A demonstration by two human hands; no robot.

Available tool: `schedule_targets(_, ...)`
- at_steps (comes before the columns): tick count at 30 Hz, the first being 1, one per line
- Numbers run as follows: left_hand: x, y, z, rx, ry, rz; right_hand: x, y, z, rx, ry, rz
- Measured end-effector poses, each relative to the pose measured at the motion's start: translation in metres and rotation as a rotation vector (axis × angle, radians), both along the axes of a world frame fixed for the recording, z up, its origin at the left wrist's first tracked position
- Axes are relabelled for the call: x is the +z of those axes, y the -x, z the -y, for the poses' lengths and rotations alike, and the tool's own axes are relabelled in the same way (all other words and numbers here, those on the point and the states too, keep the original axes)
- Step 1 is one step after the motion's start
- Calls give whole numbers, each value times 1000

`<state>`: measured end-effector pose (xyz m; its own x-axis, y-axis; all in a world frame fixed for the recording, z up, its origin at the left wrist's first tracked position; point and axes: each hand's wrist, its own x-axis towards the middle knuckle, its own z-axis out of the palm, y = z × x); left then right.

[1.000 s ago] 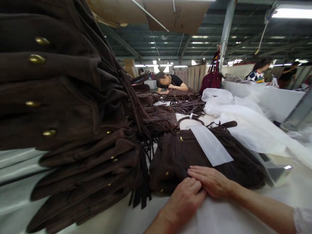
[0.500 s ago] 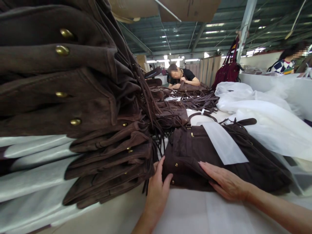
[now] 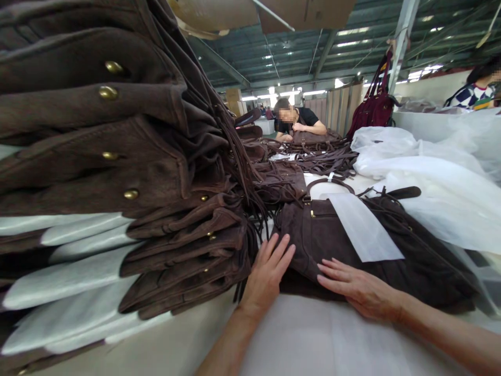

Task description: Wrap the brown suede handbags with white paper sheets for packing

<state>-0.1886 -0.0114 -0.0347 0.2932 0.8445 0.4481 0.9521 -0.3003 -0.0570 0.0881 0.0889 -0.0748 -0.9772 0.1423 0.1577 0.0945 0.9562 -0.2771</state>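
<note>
A dark brown handbag (image 3: 340, 230) lies flat on the table, its handle and straps toward the far side. Across its front rests a strip of white tissue (image 3: 362, 227). My left hand (image 3: 268, 271) lies on the bag's left end, fingers extended and a little apart. On the near edge of the bag, my right hand (image 3: 358, 287) rests with its fingers stretched out to the left. Neither hand grips anything. The lower left corner of the bag is covered by my left hand.
A tall stack of brown bags (image 3: 156, 156) with brass studs rises close on the left, white paper (image 3: 70, 284) jutting from it. White plastic bags (image 3: 430, 183) heap at the right. Farther back, a person (image 3: 309, 117) leans over more brown bags. A maroon bag (image 3: 373, 107) hangs by a post.
My left hand has moved from the bag's left edge up onto its surface, covering the studded corner. My right hand stays on the near edge. The view has shifted slightly.
</note>
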Motion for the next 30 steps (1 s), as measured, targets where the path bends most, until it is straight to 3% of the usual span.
schedule_targets(2, 5, 4, -1, -31, 42, -32, 0, -1, 0, -7, 10, -18)
schedule_targets(4, 5, 6, -3, 28, 51, -10, 1, -2, 1, -19, 18, -22)
schedule_targets(9, -10, 11, 7, 180, 49, 16, 4, -4, 3, -2, 13, 8)
schedule_targets(17, -9, 14, 42, 138, 107, 126, 6, -6, 5, 60, -19, 57)
schedule_targets(19, -7, 8, 40, 181, 139, 277, 7, -6, 6, 61, -30, 63)
schedule_targets(23, -7, -6, 27, 429, 112, 562, 8, -6, 6, 77, -43, 68)
schedule_targets(25, -11, -9, 21, 499, 68, 601, 8, -7, 6, 80, -36, 65)
schedule_targets(30, -24, -8, 20, 509, 39, 604, 13, -7, 5, 98, -18, 71)
